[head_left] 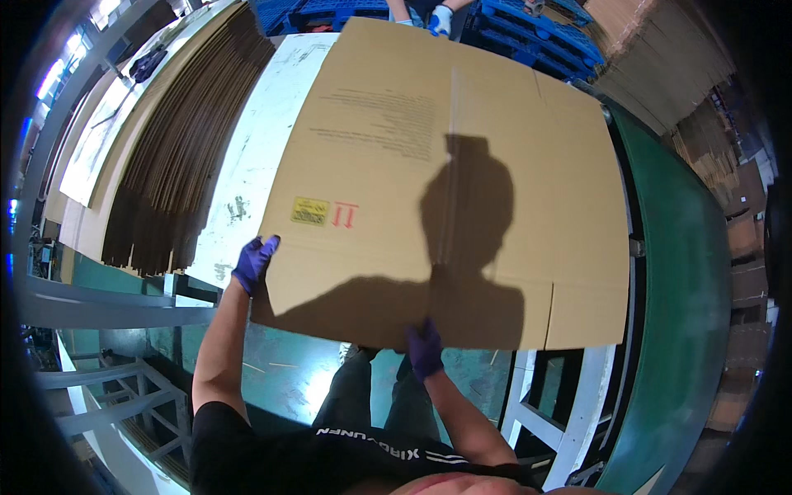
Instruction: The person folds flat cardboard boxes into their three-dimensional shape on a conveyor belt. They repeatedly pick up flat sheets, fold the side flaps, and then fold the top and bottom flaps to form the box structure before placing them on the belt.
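Observation:
A large flattened cardboard box (pixel 371 181) lies in front of me, with a yellow label, red arrows and dark print on its left panel. My left hand (pixel 256 262), in a purple glove, is closed on its near left edge, thumb on top. At the middle of the near edge, my right hand (pixel 426 350), also gloved in purple, grips the board beside a slit; its fingers underneath are hidden. Across from me, a co-worker's gloved hand (pixel 441 20) touches the far edge. My head and shoulders cast a shadow over the board.
To the left, a tall stack of flattened boxes (pixel 177 140) stands beside a white board (pixel 264 157). A green conveyor belt (pixel 672 289) runs along the right. Blue pallets (pixel 528 33) are at the back; more cardboard stacks (pixel 660 70) stand at far right. Metal frames (pixel 124 309) flank my lower left.

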`<control>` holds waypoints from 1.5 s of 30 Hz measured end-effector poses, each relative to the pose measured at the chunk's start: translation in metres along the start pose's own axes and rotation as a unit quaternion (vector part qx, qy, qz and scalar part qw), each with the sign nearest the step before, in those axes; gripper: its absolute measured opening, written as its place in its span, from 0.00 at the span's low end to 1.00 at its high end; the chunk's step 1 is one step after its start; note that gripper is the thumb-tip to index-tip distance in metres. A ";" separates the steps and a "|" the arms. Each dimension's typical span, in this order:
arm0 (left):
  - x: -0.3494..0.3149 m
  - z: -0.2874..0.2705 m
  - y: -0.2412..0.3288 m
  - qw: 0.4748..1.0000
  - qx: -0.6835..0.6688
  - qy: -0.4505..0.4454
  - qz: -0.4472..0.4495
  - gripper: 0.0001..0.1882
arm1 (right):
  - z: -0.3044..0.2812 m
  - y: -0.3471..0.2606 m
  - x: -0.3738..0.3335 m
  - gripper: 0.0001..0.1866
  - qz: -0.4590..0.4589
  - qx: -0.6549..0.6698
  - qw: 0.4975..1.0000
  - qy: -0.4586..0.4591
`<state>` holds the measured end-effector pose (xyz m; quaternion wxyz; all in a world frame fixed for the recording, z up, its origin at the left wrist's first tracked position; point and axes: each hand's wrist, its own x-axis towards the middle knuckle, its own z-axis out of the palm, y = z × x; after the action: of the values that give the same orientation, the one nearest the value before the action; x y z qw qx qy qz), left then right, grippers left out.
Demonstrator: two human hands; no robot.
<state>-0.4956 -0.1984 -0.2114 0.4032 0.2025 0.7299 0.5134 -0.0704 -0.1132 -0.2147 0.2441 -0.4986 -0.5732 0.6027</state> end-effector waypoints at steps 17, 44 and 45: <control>-0.099 0.192 0.024 0.723 0.584 -0.198 0.311 0.16 | -0.114 0.044 0.055 0.20 -0.174 -0.099 0.943 0.264; -0.074 0.198 -0.034 0.739 0.459 -0.191 0.454 0.18 | -0.064 -0.030 0.058 0.07 -0.417 -0.387 0.822 -0.021; -0.071 0.196 -0.045 0.747 0.459 -0.186 0.443 0.18 | -0.049 -0.019 0.066 0.06 -0.404 -0.428 0.807 -0.054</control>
<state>-0.2917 -0.1513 -0.2545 0.1161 0.7553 0.6164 0.1899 -0.0583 -0.0299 -0.2103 0.1960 -0.2425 -0.9350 0.1690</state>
